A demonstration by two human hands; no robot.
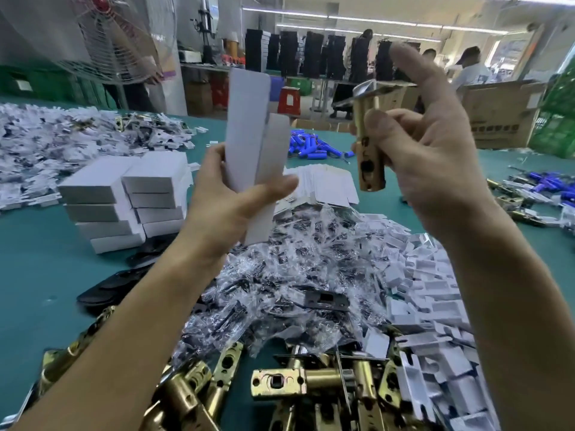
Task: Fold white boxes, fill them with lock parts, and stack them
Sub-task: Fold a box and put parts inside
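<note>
Head view: both hands are up in the middle of the frame, above the green table (31,275).
Left hand (230,194): its fingers curl tight round the low end of a white box (249,126), which stands tall at the middle.
Right hand (429,157): thumb and fingers pinch a brass latch (370,150), right of the middle. One finger points up.
Might go wrong: the box looks flat, so I think the latch could jam or bend a flap. It could also slip into the bagged parts (295,259) below.
Stack of boxes (124,197): sits at the left middle. A bump could tip it.
Hard to see: the box's open end, and the fingers behind the latch.
</note>
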